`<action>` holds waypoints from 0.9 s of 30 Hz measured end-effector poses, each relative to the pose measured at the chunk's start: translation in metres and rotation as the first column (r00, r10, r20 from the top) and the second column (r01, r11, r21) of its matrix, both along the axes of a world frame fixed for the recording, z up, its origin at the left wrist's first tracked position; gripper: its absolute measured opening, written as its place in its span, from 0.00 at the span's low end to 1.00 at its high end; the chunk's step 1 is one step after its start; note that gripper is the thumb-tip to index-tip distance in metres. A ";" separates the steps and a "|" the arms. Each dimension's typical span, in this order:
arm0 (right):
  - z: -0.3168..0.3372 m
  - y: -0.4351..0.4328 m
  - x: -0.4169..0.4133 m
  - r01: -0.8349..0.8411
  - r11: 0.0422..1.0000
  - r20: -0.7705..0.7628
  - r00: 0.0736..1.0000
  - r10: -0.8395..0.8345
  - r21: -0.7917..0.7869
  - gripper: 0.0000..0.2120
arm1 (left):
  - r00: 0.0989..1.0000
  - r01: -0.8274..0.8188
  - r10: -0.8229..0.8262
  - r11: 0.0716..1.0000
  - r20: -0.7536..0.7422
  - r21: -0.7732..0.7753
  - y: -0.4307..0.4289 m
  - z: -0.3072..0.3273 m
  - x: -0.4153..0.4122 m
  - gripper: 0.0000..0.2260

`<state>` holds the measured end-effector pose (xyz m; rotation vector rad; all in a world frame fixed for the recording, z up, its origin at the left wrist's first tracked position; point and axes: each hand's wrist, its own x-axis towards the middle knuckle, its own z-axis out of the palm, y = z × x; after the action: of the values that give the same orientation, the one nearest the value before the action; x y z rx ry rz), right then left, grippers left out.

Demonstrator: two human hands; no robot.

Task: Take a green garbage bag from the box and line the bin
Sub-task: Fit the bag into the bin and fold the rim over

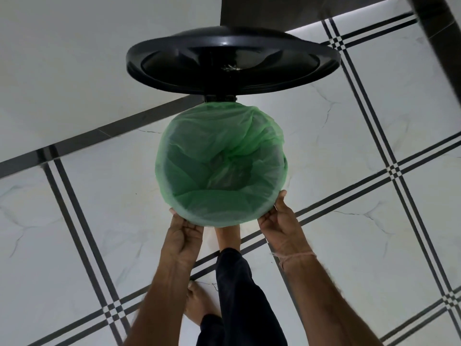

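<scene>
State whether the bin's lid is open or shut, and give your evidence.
Open. The black lid stands raised, underside towards the camera, leaving the green bag that lines the opening exposed.

White marble-look floor tiles (pixel 349 151), veined grey and edged in paired black lines with small checkered crossings, spread below and right of a dark grey band (pixel 99 134) that runs diagonally across the frame. Above the band lies a plain pale surface (pixel 74 58). Up and right of the band, dark furniture (pixel 274 11) borders a bright strip of light (pixel 324 24).

Lid (pixel 232 57) behind bag (pixel 219 168); left hand (pixel 184 236), right hand (pixel 280 222) at front.
</scene>
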<state>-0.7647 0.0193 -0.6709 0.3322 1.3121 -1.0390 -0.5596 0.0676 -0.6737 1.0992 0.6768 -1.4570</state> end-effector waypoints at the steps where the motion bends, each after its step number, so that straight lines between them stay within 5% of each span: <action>1: -0.003 0.001 0.000 0.002 1.000 0.001 1.000 -0.002 -0.014 0.17 | 1.000 0.012 -0.012 1.000 0.008 0.005 -0.001 -0.003 -0.001 0.09; 9: 0.002 0.003 0.003 -0.040 0.998 -0.042 0.998 0.042 0.052 0.14 | 0.997 0.076 -0.078 0.982 0.004 0.172 -0.004 -0.002 0.000 0.04; 14: 0.013 0.005 -0.001 -0.076 0.988 -0.023 0.997 0.080 0.132 0.16 | 0.999 -0.019 0.013 0.994 0.051 0.105 -0.001 0.005 0.008 0.20; 23: -0.006 0.008 0.004 0.008 1.000 0.082 0.997 -0.008 0.000 0.09 | 0.993 0.119 -0.119 0.993 0.006 0.028 -0.002 -0.003 0.012 0.11; 27: 0.002 0.008 0.009 -0.022 1.000 -0.004 1.000 0.022 0.012 0.05 | 0.977 0.185 -0.189 0.982 0.097 0.041 -0.003 0.001 0.011 0.06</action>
<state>-0.7557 0.0275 -0.6690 0.3243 1.3235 -1.0138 -0.5485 0.0647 -0.6732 1.2798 0.5381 -1.5426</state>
